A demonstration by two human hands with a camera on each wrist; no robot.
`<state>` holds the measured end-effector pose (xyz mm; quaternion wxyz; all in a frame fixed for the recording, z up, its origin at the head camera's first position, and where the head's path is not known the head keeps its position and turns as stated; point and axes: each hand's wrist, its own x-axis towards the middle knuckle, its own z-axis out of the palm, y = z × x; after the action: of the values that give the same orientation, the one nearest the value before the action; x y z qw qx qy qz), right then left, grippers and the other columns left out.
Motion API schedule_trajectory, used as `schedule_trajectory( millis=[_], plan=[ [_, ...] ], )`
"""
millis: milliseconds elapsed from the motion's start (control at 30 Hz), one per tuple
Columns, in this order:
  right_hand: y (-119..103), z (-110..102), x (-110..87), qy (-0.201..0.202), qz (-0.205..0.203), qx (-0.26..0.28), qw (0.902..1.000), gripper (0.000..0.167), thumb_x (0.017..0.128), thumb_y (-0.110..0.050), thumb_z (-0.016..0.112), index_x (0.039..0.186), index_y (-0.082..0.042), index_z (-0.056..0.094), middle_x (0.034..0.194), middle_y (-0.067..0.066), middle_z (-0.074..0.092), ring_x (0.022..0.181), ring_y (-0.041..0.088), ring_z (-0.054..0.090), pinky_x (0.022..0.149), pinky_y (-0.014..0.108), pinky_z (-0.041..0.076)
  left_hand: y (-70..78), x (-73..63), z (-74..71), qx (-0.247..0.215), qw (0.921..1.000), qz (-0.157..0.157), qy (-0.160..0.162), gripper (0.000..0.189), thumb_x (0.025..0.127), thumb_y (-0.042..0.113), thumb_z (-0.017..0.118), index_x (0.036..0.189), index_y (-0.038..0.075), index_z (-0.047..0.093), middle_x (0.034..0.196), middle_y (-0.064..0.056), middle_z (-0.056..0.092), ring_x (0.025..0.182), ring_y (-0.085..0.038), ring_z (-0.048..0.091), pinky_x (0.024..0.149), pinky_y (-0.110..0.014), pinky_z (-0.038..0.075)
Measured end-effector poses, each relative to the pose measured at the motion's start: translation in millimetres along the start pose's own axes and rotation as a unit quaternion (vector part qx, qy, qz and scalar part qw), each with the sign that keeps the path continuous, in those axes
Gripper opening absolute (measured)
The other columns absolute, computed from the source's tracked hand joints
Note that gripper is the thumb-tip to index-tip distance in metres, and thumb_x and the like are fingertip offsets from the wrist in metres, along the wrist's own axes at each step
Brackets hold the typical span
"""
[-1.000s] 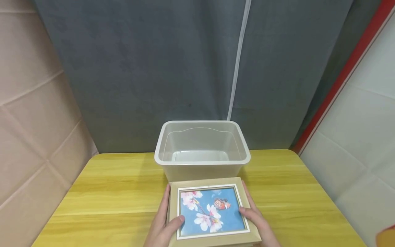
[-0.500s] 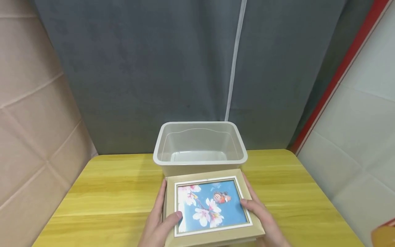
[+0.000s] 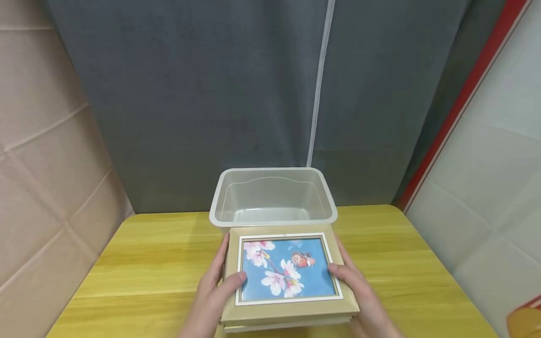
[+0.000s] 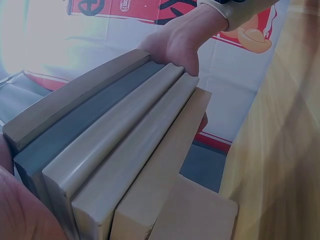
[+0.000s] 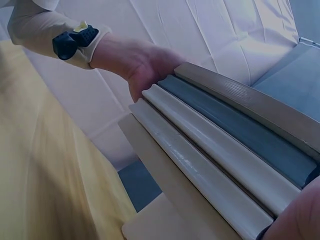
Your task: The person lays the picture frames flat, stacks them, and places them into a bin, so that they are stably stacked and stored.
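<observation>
Both my hands grip a stack of several picture frames. On top lies a beige picture frame (image 3: 291,309) with a blue picture of pink blossoms and a butterfly. My left hand (image 3: 213,286) holds the stack's left side, its thumb over the top frame's inner border. Along the right side, my right hand (image 3: 357,291) grips in the same way. From the wrist views, the edges of a blue-grey frame (image 4: 95,117) and whitish frames (image 5: 215,142) show beneath the top one, above the table. Lower fingers are mostly hidden. Just beyond the stack stands a grey plastic bin (image 3: 273,222) with nothing in it.
The yellow wood-grain table (image 3: 143,263) carries the bin near its far edge. A dark grey curtain (image 3: 190,103) hangs behind it. Pale cloth sheets (image 3: 46,155) close in the left side, and a white one (image 3: 486,188) the right.
The stack, held in both hands, has moved forward and up toward the bin, and its top now overlaps the bin's front wall. The head view has shifted slightly.
</observation>
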<state>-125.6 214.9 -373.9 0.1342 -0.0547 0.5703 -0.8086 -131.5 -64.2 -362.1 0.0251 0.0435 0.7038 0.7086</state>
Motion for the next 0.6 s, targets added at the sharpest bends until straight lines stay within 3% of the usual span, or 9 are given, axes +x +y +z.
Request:
schedule_trajectory(
  millis=[133,267,433,600],
  plan=[
    [-6.5,3.7,2.6,0.024,-0.006,-0.016,0.9996,0.066,0.108,-0.029,0.040,0.164,-0.044,0.007,0.168,0.011,0.001,0.128,0.039,0.044,0.101,0.044,0.043,7.9,6.1,0.0,-0.008,0.9996,0.021,-0.016,0.081,0.096,0.016,0.062,0.165,0.021,0.020,0.163,-0.021,0.028,0.106,-0.030,0.066,0.081,-0.036,0.059],
    [-15.4,7.5,5.5,0.055,0.000,-0.035,0.9979,0.067,0.106,-0.033,0.044,0.163,-0.045,0.012,0.167,0.010,0.006,0.124,0.039,0.046,0.098,0.043,0.042,17.6,11.8,0.2,-0.032,0.9989,0.019,-0.029,0.080,0.097,0.016,0.061,0.165,0.024,0.019,0.163,-0.016,0.030,0.108,-0.031,0.066,0.084,-0.036,0.058],
    [-27.9,9.9,10.3,0.072,0.009,-0.047,0.9963,0.069,0.104,-0.034,0.047,0.162,-0.048,0.013,0.170,0.004,0.001,0.133,0.038,0.034,0.099,0.041,0.037,29.5,19.4,0.3,-0.021,0.9990,0.022,-0.034,0.081,0.097,0.017,0.061,0.165,0.024,0.019,0.161,-0.014,0.033,0.107,-0.029,0.066,0.086,-0.034,0.057],
    [-40.6,9.3,23.5,0.062,-0.003,-0.049,0.9969,0.071,0.103,-0.033,0.047,0.163,-0.047,0.011,0.171,-0.001,-0.002,0.141,0.033,0.021,0.105,0.040,0.029,40.9,37.4,-0.1,-0.005,0.9987,0.031,-0.042,0.081,0.096,0.019,0.060,0.165,0.024,0.019,0.163,-0.012,0.030,0.112,-0.028,0.062,0.091,-0.030,0.053]
  ],
)
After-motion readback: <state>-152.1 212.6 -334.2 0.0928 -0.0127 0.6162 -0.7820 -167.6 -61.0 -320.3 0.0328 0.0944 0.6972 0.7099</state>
